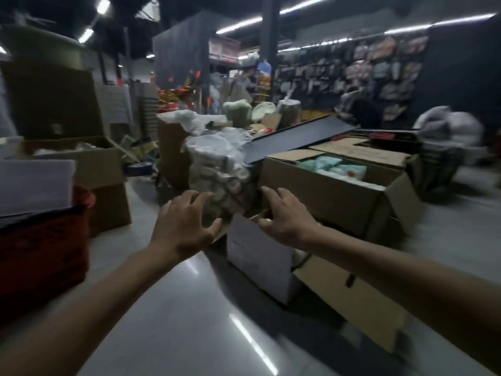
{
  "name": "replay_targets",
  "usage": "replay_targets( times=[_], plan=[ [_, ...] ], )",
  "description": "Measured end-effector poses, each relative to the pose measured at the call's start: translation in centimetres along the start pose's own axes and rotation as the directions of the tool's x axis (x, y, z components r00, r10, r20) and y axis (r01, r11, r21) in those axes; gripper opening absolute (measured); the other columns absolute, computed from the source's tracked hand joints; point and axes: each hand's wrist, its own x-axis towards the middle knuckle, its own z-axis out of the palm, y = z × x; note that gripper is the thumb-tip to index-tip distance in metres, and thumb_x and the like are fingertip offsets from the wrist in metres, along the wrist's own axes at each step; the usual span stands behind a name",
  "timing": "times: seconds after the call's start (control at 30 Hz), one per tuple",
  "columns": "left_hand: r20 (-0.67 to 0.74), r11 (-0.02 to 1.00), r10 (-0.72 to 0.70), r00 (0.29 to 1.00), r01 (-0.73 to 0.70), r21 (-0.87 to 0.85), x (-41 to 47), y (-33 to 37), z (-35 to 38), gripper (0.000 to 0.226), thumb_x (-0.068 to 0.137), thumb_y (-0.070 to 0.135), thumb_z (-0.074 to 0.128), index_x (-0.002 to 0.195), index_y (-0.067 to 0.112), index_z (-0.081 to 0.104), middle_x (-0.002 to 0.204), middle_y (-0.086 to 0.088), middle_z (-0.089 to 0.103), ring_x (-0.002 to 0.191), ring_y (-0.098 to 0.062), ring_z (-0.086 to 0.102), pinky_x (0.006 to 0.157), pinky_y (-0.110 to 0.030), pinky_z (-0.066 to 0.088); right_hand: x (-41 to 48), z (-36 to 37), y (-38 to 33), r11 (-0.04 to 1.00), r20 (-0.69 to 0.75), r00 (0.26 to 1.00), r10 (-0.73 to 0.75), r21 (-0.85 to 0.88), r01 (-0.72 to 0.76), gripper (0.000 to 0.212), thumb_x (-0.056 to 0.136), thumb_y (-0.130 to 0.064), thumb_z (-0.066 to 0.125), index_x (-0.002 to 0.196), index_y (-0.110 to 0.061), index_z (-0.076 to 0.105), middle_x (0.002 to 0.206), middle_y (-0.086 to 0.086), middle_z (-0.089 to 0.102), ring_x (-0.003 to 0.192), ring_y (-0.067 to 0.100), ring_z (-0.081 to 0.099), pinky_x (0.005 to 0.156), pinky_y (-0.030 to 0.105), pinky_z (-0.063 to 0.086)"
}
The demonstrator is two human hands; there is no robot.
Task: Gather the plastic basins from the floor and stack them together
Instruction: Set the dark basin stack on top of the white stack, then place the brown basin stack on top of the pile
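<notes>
My left hand (187, 226) and my right hand (282, 215) reach forward side by side over the shiny grey floor, fingers spread, holding nothing. Just beyond them stands a tall clear plastic bag (217, 169) packed with stacked pale round items. Far back, light green round basins (264, 111) lean among green stacks (237, 112). The picture is blurred, so no basin on the floor close to me can be made out.
A white carton (257, 256) and open cardboard boxes (339, 196) lie right of my hands, with a dark board (298, 139) across them. A red crate (40, 253) and more cartons (103, 172) stand left. Hanging goods line the back wall (366, 69).
</notes>
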Motion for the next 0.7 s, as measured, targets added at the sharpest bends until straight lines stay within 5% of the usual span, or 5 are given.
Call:
replay_targets(
  times=[0.33,0.53,0.7],
  plan=[
    [0.115,0.958,0.282,0.953,-0.287,0.029,5.2,18.6,9.0,0.073,0.075,0.067,0.043,0.140,0.034,0.054,0.125,0.000,0.061,0.105,-0.025,0.062,0.089,-0.039,0.050,-8.9,-6.5,22.1,0.950,-0.097,0.945,0.311,0.047,-0.308,0.082,0.087,-0.043,0.064,0.158,-0.023,0.026,0.146,0.009,0.043,0.132,0.027,0.045,0.110,0.039,0.041],
    [0.187,0.924,0.382,0.905,-0.381,-0.042,7.9,30.5,13.6,0.076,0.078,0.070,0.037,0.146,0.037,0.043,0.134,-0.001,0.055,0.117,-0.025,0.057,0.094,-0.041,0.048,-11.8,-9.4,33.5,0.901,-0.148,0.889,0.433,0.109,-0.420,0.080,0.089,-0.039,0.066,0.157,-0.025,0.026,0.147,0.010,0.042,0.131,0.029,0.046,0.105,0.046,0.047],
    [0.273,0.840,0.540,0.796,-0.527,-0.128,9.4,39.7,17.9,0.071,0.083,0.069,0.045,0.146,0.038,0.036,0.137,-0.001,0.051,0.118,-0.021,0.054,0.096,-0.039,0.045,-17.1,-11.0,41.3,0.863,-0.118,0.855,0.505,0.059,-0.502,0.080,0.091,-0.042,0.065,0.158,-0.024,0.025,0.153,0.012,0.038,0.137,0.031,0.042,0.112,0.044,0.041]
  ],
)
